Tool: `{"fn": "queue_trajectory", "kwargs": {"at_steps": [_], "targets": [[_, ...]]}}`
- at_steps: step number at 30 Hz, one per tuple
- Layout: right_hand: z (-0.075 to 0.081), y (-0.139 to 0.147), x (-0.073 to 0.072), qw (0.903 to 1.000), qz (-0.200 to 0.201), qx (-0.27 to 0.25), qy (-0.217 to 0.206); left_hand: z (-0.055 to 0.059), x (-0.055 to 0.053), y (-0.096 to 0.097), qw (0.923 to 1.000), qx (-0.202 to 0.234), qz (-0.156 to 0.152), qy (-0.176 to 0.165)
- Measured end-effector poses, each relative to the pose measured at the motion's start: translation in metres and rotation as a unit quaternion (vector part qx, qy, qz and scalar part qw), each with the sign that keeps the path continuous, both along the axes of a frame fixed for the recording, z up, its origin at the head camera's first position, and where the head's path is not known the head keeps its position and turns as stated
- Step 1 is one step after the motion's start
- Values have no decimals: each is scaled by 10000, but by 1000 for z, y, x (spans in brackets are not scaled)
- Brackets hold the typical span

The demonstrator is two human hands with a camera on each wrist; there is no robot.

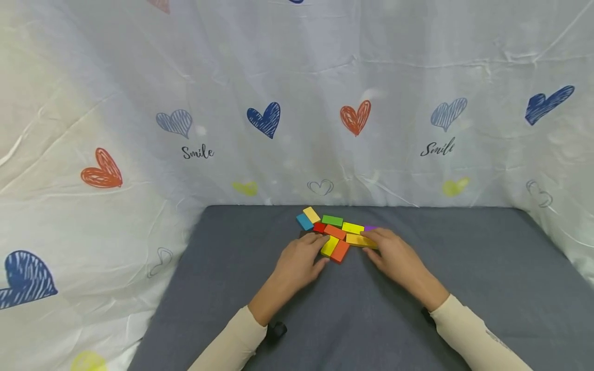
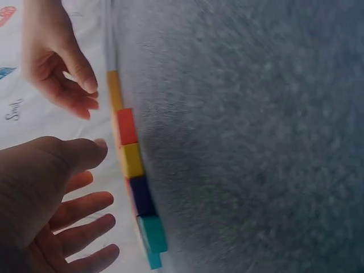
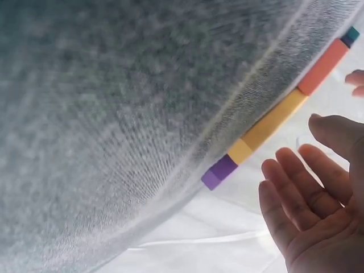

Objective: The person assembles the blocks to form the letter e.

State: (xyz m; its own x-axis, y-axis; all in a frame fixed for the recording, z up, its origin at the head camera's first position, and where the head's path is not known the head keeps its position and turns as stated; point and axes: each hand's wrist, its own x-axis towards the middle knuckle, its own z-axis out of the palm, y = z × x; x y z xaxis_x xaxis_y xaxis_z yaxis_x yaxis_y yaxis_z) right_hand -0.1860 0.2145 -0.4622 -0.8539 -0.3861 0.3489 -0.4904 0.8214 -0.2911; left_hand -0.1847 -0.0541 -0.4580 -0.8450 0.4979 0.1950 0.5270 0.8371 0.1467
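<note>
A cluster of coloured rectangular blocks lies flat on the grey cloth, several touching each other. My left hand is over the cluster's left side, near a yellow block and an orange block. In the left wrist view its fingers are spread and loosely bent, with nothing between them. Over the right end is my right hand, beside a long yellow-orange block and a purple block. Its fingers look relaxed and hold nothing in the right wrist view. A dark block is mostly hidden by the left hand in the head view.
Behind the hands lie a green block, a blue block and a cream block. The grey cloth covers the table up to a white curtain printed with hearts.
</note>
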Motion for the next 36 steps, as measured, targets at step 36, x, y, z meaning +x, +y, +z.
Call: {"fn": "queue_trajectory", "kwargs": {"at_steps": [36], "targets": [[0,8,3,9975,-311,487,-400,-9,-20,25,9986,517,30,58]]}}
